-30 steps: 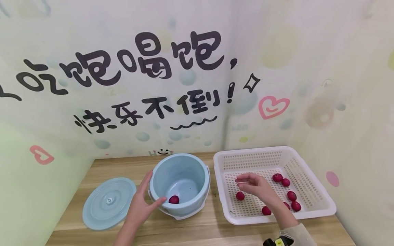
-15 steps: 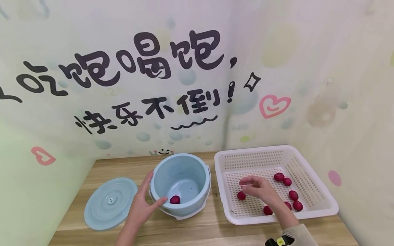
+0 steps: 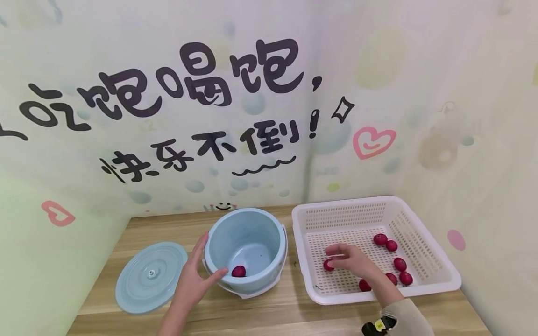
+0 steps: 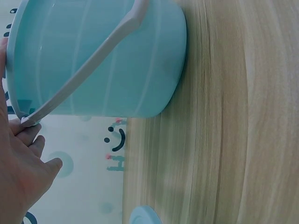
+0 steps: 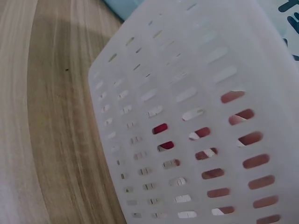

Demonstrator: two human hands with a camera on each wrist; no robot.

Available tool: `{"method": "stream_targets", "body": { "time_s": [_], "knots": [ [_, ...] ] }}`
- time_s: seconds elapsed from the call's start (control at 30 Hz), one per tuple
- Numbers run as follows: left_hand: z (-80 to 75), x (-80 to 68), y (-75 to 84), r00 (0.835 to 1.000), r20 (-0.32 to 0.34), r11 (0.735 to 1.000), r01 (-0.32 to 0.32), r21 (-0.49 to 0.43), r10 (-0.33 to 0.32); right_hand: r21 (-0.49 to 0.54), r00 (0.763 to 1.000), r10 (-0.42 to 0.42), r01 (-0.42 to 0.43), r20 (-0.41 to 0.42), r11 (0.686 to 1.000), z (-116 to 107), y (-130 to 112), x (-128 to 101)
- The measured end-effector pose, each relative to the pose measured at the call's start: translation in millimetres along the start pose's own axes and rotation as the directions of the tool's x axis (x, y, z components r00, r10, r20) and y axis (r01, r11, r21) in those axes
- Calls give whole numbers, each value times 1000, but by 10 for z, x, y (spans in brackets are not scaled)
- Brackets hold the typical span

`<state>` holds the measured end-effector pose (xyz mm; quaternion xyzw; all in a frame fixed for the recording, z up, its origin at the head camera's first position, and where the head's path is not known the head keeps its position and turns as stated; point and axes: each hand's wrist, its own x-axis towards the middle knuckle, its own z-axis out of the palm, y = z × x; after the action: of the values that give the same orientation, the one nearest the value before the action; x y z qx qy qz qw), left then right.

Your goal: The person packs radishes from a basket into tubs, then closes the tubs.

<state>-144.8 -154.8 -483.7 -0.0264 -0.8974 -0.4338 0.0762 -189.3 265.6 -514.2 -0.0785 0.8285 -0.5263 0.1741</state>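
Observation:
My left hand (image 3: 194, 280) rests against the left side of a light blue bucket (image 3: 262, 280), thumb on the near rim and straight fingers along the outside. In the left wrist view, the fingertips lie by the rim and the white handle (image 4: 77, 79). One small round crimson fruit (image 3: 238, 271) lies inside the bucket. Within a white slotted basket (image 3: 300, 261), my right hand (image 3: 357, 261) is low over another crimson fruit (image 3: 327, 265), thumb and fingers spread around it. The right wrist view sees that hand only through the basket wall (image 5: 196, 56).
Several more crimson fruits (image 3: 399, 264) lie in the basket's right and near parts. A round blue lid (image 3: 151, 275) lies on the wooden table (image 3: 235, 319) left of the bucket. A printed wall (image 3: 252, 186) stands behind the table.
My right hand has lowered slightly toward the leftmost fruit in the basket, and its thumb now overlaps that fruit. My left hand stays at the bucket rim.

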Motion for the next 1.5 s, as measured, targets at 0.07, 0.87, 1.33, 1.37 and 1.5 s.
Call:
{"method": "stream_targets", "body": {
  "time_s": [0.07,0.87,1.33,1.37,1.5],
  "knots": [
    [0,-2,-2,1000,4,1000,5,-2,-5,-16,999,7,-7,33,1000,9,8,-3],
    [11,0,-6,1000,-4,1000,-11,-6,11,-206,988,152,-154,-26,966,127,-36,0],
    [-1,7,4,1000,-1,1000,4,-12,-4,-136,993,98,-89,65,987,104,-39,-14],
    [-2,7,6,1000,0,1000,2,-9,-2,-128,993,87,-78,74,989,100,-36,-15],
    [-9,-6,1,1000,3,1000,5,-3,-5,-79,992,23,-13,125,997,89,-12,-9]
  ]
}}
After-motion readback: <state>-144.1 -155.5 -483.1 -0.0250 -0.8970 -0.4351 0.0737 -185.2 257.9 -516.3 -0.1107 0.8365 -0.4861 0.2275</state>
